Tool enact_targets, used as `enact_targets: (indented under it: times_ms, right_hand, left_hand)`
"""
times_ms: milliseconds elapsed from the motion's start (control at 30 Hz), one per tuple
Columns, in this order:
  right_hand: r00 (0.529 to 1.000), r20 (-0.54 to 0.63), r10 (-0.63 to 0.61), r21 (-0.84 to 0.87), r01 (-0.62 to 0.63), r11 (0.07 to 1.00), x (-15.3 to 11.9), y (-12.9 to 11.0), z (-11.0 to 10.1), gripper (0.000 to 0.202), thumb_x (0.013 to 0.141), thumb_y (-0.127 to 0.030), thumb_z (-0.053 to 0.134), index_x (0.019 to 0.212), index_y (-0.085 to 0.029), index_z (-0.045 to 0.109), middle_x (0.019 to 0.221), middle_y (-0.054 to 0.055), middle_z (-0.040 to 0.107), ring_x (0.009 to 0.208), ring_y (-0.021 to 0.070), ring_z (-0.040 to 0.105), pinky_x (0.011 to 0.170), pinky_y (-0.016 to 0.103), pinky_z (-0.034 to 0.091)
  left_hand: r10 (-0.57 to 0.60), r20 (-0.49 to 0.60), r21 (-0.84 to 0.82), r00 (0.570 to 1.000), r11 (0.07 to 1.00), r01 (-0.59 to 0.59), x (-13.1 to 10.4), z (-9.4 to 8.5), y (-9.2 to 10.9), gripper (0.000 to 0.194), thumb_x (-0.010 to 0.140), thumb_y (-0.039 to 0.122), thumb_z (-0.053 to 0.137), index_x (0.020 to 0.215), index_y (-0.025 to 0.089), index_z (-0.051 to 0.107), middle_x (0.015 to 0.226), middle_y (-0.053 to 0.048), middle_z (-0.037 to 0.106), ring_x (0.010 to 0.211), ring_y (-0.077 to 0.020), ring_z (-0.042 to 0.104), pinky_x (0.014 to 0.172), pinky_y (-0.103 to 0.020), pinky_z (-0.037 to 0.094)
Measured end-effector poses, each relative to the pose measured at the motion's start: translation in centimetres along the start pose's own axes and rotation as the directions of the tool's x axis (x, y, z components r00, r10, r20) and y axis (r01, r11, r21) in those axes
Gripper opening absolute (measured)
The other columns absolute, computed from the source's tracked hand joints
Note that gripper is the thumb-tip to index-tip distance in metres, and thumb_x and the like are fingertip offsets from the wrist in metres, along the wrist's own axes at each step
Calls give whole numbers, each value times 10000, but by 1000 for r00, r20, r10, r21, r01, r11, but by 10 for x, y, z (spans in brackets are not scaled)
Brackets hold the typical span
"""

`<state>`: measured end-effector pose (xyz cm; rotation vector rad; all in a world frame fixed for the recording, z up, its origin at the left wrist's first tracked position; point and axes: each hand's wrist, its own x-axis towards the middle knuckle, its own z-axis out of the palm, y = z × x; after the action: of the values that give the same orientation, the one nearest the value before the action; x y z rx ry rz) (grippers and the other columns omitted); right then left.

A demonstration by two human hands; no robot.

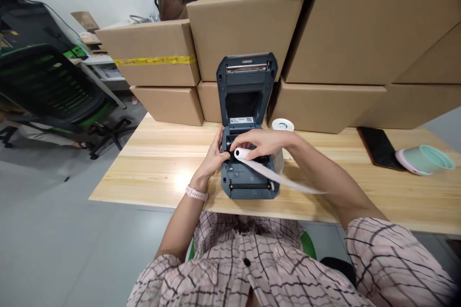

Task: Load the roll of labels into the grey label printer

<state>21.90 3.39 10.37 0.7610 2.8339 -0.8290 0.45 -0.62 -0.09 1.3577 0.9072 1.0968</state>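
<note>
A dark grey label printer (pixel 248 180) stands on the wooden table with its lid (pixel 248 87) raised. My left hand (pixel 214 156) grips the printer's left side, the thumb reaching over the rim to the inside. Over the open compartment, my right hand (pixel 264 143) holds a thin white paper roll (pixel 242 153) with a dark hollow core. From this roll a loose strip of paper (pixel 284 180) trails to the right, past the printer's side and below my right forearm. The roll's far end is hidden behind my right hand.
Stacked cardboard boxes (pixel 331 33) line the table's back edge. A white roll (pixel 283 124) stands behind the printer at right. Farther right lie a phone (pixel 380 147) and a mint-and-pink cup (pixel 425 159) on the table (pixel 151 168). An office chair (pixel 54 86) and another person's head (pixel 173 2) appear at left.
</note>
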Motion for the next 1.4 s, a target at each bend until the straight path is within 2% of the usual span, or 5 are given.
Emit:
enact_targets:
  times_ms: [200, 500, 900, 1167, 1400]
  right_hand:
    - [856, -515, 49, 460, 227, 859, -120, 25, 4, 287, 755, -386, 854, 965, -282, 689, 1003, 37, 672, 951, 225, 655, 843, 380, 537]
    - [483, -490, 726, 677, -314, 666, -157, 105, 84, 468, 639, -556, 858, 896, -268, 592, 858, 46, 695, 769, 264, 683, 681, 409, 579]
    - [540, -568, 621, 713, -54, 699, -162, 92, 59, 686, 762, -531, 805, 1379, -379, 547, 1482, 88, 597, 1416, 337, 529, 1185, 560, 454]
    - [759, -441, 480, 574, -172, 800, -79, 116, 33, 1094, 668, -393, 847, 1585, -232, 272, 1585, 172, 468, 1467, 343, 457, 1225, 555, 352]
    - [739, -429, 519, 479, -300, 825, -79, 125, 32, 994, 613, -455, 868, 1473, -211, 435, 1453, 134, 583, 1345, 350, 557, 1164, 508, 437]
  left_hand:
    - [-4, -41, 14, 999, 1000, 5, -2, 5, 1, 1115, 627, 135, 625, 1648, 188, 179, 1721, -78, 248, 1601, -277, 203, 1316, -385, 178]
    - [-6, -80, 7, 997, 1000, 7, -5, 9, 6, 1054, 646, 132, 625, 1632, 197, 259, 1727, -72, 227, 1607, -289, 177, 1321, -395, 173]
    - [-57, -83, 13, 995, 998, 58, -7, 10, 15, 1088, 628, 125, 610, 1638, 193, 212, 1714, -61, 274, 1605, -268, 189, 1318, -372, 193]
    - [-16, -61, 59, 998, 998, 20, -3, 7, 7, 1056, 641, 124, 598, 1631, 218, 241, 1720, -47, 258, 1611, -259, 166, 1328, -378, 136]
    - [-35, -44, -16, 998, 999, 35, -3, 9, 6, 1110, 626, 126, 604, 1645, 184, 168, 1726, -64, 232, 1609, -253, 175, 1323, -375, 146]
